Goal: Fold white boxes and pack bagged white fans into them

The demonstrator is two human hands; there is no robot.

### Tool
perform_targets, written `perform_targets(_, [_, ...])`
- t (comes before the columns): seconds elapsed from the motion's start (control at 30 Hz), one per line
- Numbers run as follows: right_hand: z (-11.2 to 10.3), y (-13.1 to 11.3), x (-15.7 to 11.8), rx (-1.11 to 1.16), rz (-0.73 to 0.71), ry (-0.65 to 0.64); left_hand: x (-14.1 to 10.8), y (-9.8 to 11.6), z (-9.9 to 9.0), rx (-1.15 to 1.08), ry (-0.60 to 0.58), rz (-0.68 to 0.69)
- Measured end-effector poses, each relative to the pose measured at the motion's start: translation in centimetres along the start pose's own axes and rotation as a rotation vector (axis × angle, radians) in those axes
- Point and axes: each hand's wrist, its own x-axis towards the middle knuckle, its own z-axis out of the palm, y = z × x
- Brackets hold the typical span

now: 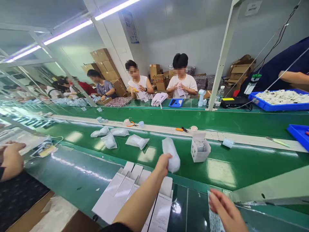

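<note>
My left hand (163,165) reaches out over the green belt, its fingers closed on the end of a white bubble-wrapped bundle (172,153). At the lower right, my right hand (227,209) pinches the edge of a clear bubble-wrap bag (214,222), whose lower part runs out of view. Under my left forearm lie several white cartons (125,187) side by side with their end flaps open. Right of the held bundle, an open white box (200,151) stands on the belt with wrapped contents showing. More bubble-wrapped bundles (137,141) lie to the left on the belt.
A pale strip (159,128) along the belt carries pliers (132,124), an orange-handled tool (181,129) and small cups. Blue trays (270,106) stand at right, near a metal post (223,58). Co-workers sit opposite; another person's hand (13,154) is at left.
</note>
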Motion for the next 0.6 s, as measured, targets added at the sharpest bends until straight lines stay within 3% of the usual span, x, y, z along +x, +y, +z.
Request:
perform_targets(0.1, [2.6,-3.7,1.0,0.309,0.098,-0.100,-8.2,-4.7,0.4,0.064,-0.203,0.103])
perform_targets(0.13, [3.1,-4.3,1.2,0.336,0.135,-0.149,-10.3,-6.0,0.2,0.157,-0.394,0.242])
perform_targets(0.17, [3.3,-4.4,1.3,0.350,0.175,-0.193,-11.9,-7.0,-0.2,0.255,-0.458,0.332])
perform_targets(0.23, [2.8,-3.8,1.3,0.400,0.250,-0.193,-13.4,-8.4,-1.6,0.567,-0.307,0.423])
perform_targets(0.3, [1.6,-2.8,1.2,0.508,0.296,-0.139,-13.4,-9.3,-3.4,0.965,0.006,0.362])
perform_targets(0.37, [0.8,-2.5,1.5,0.608,0.284,-0.128,-12.7,-10.2,-4.6,1.288,0.220,0.266])
perform_targets(0.47, [1.8,-4.0,2.8,0.699,0.157,-0.195,-12.1,-11.9,-4.6,1.410,0.357,0.194])
perform_targets(0.6, [5.7,-6.5,4.9,0.690,0.021,-0.292,-12.7,-13.7,-3.0,1.353,0.324,0.195])
